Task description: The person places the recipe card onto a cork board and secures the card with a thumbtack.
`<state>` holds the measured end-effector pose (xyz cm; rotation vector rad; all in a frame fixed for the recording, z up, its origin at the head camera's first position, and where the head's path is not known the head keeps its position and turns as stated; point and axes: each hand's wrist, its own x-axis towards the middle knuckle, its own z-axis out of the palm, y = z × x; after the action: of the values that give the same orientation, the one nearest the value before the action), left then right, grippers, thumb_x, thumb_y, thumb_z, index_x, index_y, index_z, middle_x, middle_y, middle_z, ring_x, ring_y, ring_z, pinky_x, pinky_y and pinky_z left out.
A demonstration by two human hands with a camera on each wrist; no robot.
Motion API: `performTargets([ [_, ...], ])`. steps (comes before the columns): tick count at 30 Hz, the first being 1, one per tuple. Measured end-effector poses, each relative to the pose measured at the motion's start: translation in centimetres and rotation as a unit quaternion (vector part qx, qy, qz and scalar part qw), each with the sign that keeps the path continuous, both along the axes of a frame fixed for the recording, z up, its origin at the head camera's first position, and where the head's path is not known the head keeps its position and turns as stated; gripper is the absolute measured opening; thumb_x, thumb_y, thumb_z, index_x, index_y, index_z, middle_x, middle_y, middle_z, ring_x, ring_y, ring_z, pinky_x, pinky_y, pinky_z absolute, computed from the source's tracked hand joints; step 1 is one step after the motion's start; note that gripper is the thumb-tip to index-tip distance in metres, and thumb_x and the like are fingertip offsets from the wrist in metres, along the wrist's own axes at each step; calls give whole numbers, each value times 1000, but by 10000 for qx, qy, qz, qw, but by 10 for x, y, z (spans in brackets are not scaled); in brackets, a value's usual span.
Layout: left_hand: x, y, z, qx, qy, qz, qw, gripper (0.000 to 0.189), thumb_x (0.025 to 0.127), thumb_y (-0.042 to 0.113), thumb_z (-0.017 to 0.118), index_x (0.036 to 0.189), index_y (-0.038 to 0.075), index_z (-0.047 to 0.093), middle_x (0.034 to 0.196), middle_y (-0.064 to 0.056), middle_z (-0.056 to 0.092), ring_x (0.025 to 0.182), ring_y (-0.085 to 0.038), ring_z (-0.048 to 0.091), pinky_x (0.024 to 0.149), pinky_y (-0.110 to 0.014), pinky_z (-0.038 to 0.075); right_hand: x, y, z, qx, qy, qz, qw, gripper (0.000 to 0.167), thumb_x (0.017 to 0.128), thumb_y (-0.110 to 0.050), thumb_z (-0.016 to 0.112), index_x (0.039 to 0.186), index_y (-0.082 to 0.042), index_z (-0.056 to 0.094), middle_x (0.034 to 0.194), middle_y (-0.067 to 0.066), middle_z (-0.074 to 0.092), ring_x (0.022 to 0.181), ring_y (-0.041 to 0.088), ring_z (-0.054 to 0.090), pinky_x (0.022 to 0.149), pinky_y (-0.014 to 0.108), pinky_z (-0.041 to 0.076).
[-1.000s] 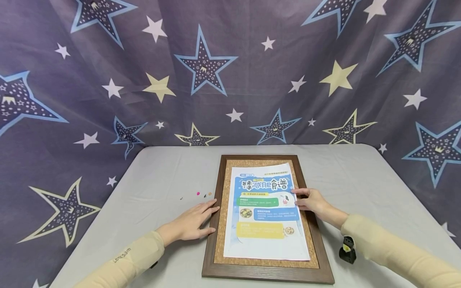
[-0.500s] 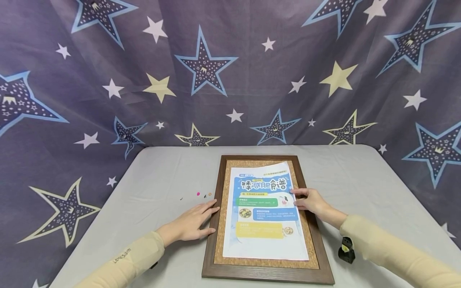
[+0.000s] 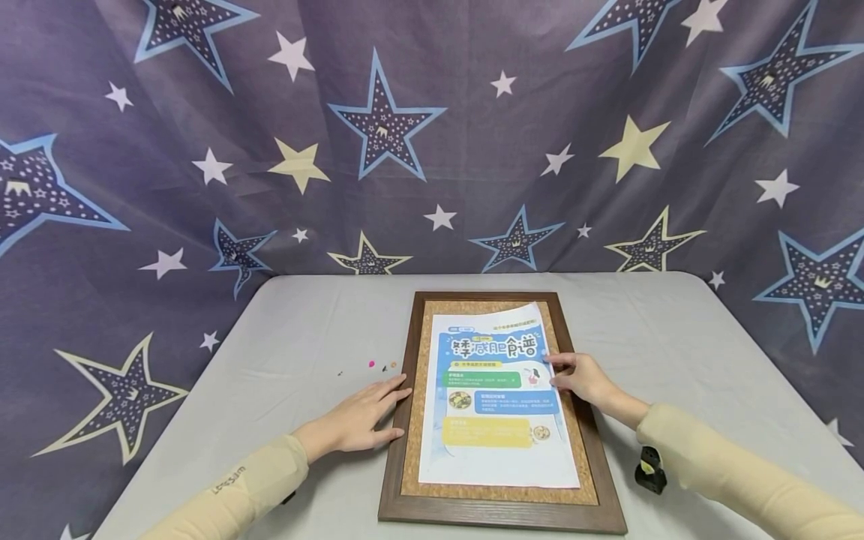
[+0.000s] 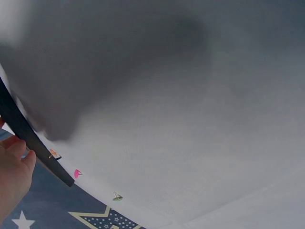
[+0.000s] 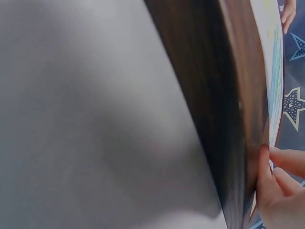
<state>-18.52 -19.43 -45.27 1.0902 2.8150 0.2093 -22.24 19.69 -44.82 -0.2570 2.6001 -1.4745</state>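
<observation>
A printed poster sheet [image 3: 499, 465] with Chinese lettering and blue, green and yellow blocks lies on a cork board [image 3: 412, 465] with a dark brown wooden frame [image 3: 499, 512]. It sits slightly askew, its top right corner raised. At the sheet's right edge my right hand [image 3: 590, 382] pinches the paper between thumb and fingers, also seen in the right wrist view. My left hand [image 3: 354, 416] rests with extended fingertips against the frame's left side. Just beyond it lie small push pins: a pink pin [image 4: 77, 173], an orange pin [image 4: 54, 153] and a green pin [image 4: 117, 196].
A pale grey cloth covers the table [image 3: 304, 315] beneath the board. Behind the table's far edge hangs a dark curtain [image 3: 466, 157] printed with stars. A black wrist device [image 3: 650, 471] hangs under the right sleeve.
The sheet has slid slightly left on the cork, its top right corner lifting a little. My right hand has shifted slightly left with it; the left hand stays put.
</observation>
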Motion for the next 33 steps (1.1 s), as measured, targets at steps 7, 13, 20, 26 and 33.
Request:
performTargets([
  [7, 0, 0, 0, -29, -8, -13, 10000, 64, 88, 49, 40, 138, 10, 29, 146, -9, 16, 132, -23, 20, 106, -39, 20, 1, 3, -2, 522, 565, 182, 9969, 38, 76, 7, 60, 113, 12, 52, 101, 26, 54, 65, 15, 53, 47, 22, 40],
  [13, 0, 0, 1, -30, -25, -21, 10000, 64, 88, 49, 40, 138, 10, 29, 146, -9, 16, 132, -23, 20, 106, -39, 19, 2, 5, -2, 680, 1112, 460, 9904, 36, 78, 7, 59, 112, 12, 53, 104, 25, 49, 68, 17, 50, 48, 21, 41],
  [20, 0, 0, 3, -47, -100, -29, 9999, 63, 89, 48, 41, 138, 10, 28, 146, -10, 16, 131, -25, 20, 106, -39, 20, 2, 7, -2, 1587, 1997, 1025, 9615, 30, 80, -4, 62, 108, 6, 58, 115, 25, 49, 86, 27, 55, 70, 35, 49],
  [26, -1, 1, 4, -107, -130, -20, 9999, 64, 89, 48, 40, 138, 10, 28, 146, -10, 15, 131, -25, 20, 106, -39, 20, 7, 10, 0, 2047, 2062, 1521, 9447, 38, 82, -15, 61, 114, 5, 55, 124, 28, 44, 113, 41, 43, 86, 50, 41],
  [33, -1, 1, 3, -134, -144, -2, 9998, 64, 89, 49, 39, 138, 10, 28, 146, -10, 15, 131, -25, 20, 106, -40, 20, 10, 15, -1, 2281, 1996, 1967, 9324, 51, 84, -26, 60, 122, 5, 48, 131, 25, 39, 116, 41, 40, 87, 49, 40],
])
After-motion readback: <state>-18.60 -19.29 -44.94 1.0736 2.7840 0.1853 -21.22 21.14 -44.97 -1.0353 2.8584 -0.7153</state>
